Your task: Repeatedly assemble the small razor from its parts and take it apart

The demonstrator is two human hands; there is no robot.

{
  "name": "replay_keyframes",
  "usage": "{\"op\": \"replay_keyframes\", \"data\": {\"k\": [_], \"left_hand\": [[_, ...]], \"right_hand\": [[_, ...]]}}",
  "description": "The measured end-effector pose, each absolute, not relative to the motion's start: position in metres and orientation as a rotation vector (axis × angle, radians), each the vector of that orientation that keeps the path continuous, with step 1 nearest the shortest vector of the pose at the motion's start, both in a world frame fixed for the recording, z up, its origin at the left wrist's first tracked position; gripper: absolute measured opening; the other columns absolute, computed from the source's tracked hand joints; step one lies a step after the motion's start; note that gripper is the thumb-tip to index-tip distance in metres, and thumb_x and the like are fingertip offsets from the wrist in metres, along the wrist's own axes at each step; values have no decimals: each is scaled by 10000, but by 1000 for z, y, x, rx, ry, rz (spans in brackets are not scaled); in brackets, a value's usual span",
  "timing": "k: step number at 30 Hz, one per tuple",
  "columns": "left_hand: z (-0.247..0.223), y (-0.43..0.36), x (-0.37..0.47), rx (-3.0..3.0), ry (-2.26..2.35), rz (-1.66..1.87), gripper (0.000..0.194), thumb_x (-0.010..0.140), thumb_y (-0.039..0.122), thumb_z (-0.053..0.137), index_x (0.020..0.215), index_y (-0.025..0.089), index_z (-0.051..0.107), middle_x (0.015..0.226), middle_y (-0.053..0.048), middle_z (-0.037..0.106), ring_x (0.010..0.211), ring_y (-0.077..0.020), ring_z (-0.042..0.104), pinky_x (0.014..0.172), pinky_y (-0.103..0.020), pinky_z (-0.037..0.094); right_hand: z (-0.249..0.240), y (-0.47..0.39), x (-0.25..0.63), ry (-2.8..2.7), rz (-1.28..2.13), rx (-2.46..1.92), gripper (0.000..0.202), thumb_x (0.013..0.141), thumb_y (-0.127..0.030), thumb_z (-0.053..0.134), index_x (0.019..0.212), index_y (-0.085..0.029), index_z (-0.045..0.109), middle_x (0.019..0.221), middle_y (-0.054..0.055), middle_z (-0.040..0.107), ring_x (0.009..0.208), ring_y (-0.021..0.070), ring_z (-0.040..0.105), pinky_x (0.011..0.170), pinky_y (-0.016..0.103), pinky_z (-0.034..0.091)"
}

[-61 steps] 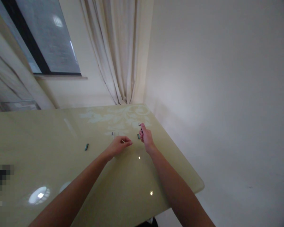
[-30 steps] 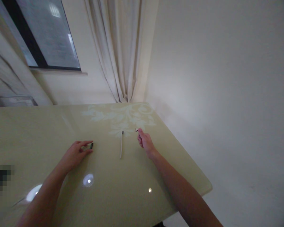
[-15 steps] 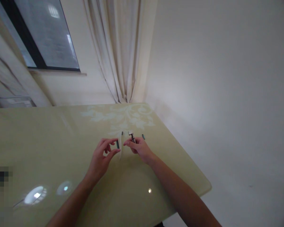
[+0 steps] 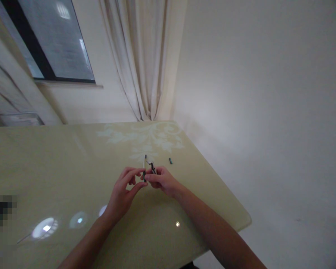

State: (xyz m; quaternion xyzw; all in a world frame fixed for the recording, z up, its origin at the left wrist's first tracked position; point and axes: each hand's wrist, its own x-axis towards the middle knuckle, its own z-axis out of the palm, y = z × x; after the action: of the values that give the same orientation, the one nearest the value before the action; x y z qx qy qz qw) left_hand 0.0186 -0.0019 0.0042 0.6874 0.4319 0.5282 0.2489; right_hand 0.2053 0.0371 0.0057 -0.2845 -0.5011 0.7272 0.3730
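Between the thumb and fingers of my left hand [image 4: 126,186] is a small dark green razor blade cartridge [image 4: 144,177], pinched by its ends. Closed around a metal razor handle [image 4: 153,170], my right hand [image 4: 162,180] has its fingertips at or very near the cartridge. The handle's forked end points up and away from me. Just behind the fingers lies a slim white toothbrush [image 4: 145,158] with a dark head, its lower part hidden by my left hand. A second dark green cartridge [image 4: 170,161] rests on the table, right of my right hand.
The glossy pale green table [image 4: 72,168] has a white floral pattern at its far corner and light reflections in front. Its right edge runs beside a white wall [image 4: 254,112]. Beige curtains [image 4: 145,56] hang behind. A pixelated dark patch covers the left edge.
My left hand has moved right with the cartridge, and my right hand has come slightly left and nearer with the razor handle. The hands now meet.
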Motion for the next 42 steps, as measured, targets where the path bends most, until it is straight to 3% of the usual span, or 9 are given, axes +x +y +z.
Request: {"op": "replay_keyframes", "data": {"k": [6, 13, 16, 20, 24, 29, 34, 38, 42], "left_hand": [[7, 0, 18, 1508, 1124, 1314, 531, 846, 460, 778, 1329, 269, 667, 966, -20, 639, 701, -132, 520, 659, -254, 445], [4, 0, 16, 1177, 1011, 989, 478, 875, 629, 690, 849, 155, 744, 649, 19, 508, 562, -97, 346, 537, -226, 271], [4, -2, 18, 1148, 955, 953, 462, 839, 597, 751, 962, 153, 780, 681, 0, 566, 573, -103, 351, 539, -229, 248], [4, -5, 20, 1110, 922, 951, 483, 818, 550, 794, 1115, 168, 792, 907, -77, 727, 674, -134, 500, 594, -232, 326], [4, -6, 20, 1061, 846, 939, 476, 799, 530, 819, 1124, 183, 794, 973, -105, 764, 834, -198, 635, 726, -268, 441], [6, -3, 13, 1025, 885, 1108, 462, 719, 435, 906, 1121, 240, 788, 985, -57, 751, 895, -184, 656, 802, -266, 486], [7, 2, 5, 972, 836, 1305, 515, 658, 406, 947, 1133, 279, 793, 979, -38, 745, 834, -161, 640, 801, -274, 511], [10, 2, 8, 971, 768, 1298, 524, 622, 411, 967, 1107, 284, 815, 916, -37, 757, 763, -161, 635, 809, -310, 525], [12, 0, 11, 986, 758, 1304, 523, 604, 413, 978, 1088, 281, 827, 869, -33, 750, 818, -185, 657, 822, -314, 519]], "right_hand": [[7, 35, 208, -1467, 1452, -903, 364, 740, -490, 841, 856, -159, 744, 559, -82, 401, 508, 73, 287, 503, 248, 194], [15, 29, 224, -1983, 608, -867, 250, 842, -364, 725, 1016, -196, 788, 715, 18, 677, 567, 131, 506, 619, 270, 419], [14, 29, 228, -2095, 422, -767, 228, 860, -368, 733, 1024, -219, 790, 782, 62, 741, 665, 176, 620, 731, 301, 464], [13, 28, 229, -2179, 330, -761, 250, 902, -420, 714, 1056, -238, 793, 882, 104, 779, 753, 210, 674, 788, 320, 477], [14, 26, 229, -2209, 294, -743, 274, 920, -466, 708, 1059, -246, 798, 859, 99, 765, 722, 203, 651, 767, 321, 469], [20, 21, 227, -2068, 504, -792, 439, 901, -549, 703, 1177, -209, 731, 794, 43, 682, 679, 174, 581, 729, 297, 446], [26, 19, 218, -1817, 968, -833, 568, 1044, -632, 421, 843, -187, 713, 713, 14, 542, 683, 158, 500, 675, 275, 392], [23, 19, 210, -1724, 1138, -859, 585, 1016, -671, 469, 806, -181, 711, 683, -5, 478, 658, 146, 447, 641, 267, 352], [20, 19, 208, -1715, 1184, -840, 581, 1006, -672, 495, 796, -177, 714, 669, -15, 468, 640, 134, 429, 624, 264, 328]]}}
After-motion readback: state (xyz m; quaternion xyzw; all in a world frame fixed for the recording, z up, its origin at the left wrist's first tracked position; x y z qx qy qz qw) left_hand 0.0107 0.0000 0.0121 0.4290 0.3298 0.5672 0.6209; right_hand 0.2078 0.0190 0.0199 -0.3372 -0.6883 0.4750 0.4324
